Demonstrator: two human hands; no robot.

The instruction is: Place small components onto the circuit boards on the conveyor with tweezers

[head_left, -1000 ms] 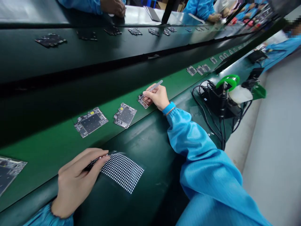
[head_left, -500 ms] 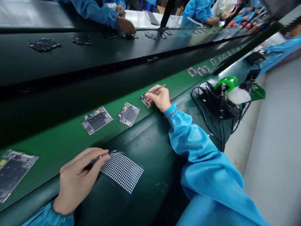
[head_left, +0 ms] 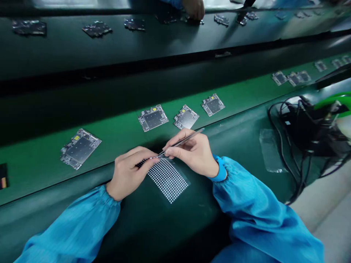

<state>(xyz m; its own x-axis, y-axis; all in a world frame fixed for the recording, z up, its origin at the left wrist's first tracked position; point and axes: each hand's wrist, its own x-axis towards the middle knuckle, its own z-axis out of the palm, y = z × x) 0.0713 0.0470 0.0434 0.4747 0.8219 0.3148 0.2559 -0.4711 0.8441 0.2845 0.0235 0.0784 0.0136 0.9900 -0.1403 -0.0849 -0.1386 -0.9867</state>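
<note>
Fingers (head_left: 144, 154) and Tweezers Converge on the Dotted Sheet

Fingers of the left hand (head_left: 127, 171) pinch the upper edge of a clear sheet (head_left: 170, 179) covered in rows of white dots. The sheet is over the near table (head_left: 241, 126), in front of the operator; its held edge bends upward. Whether the lower corner rests on the table cannot be told.

Fingers of the right hand (head_left: 196, 155) are pressed together around metal tweezers (head_left: 189, 137). The tweezer tips point at the sheet's upper edge, just beside the left fingertips. Contact with a single dot is too small to confirm.

Change of state: half a second earlier, the right hand is over a circuit board (head_left: 213, 105) on the green strip (head_left: 241, 95). It is now at the sheet, and that board lies uncovered. The left-hand grip is unchanged.

Consequence: work appears to shift from the board to the sheet, with one hand steadying the edge and the other addressing it with the tool. Whether the uncovered board carries a dot cannot be read at this size.

Adjacent items: a second board (head_left: 185, 117) lies just beyond the right hand; a third board (head_left: 153, 117) lies to its left, on the same strip.
</note>
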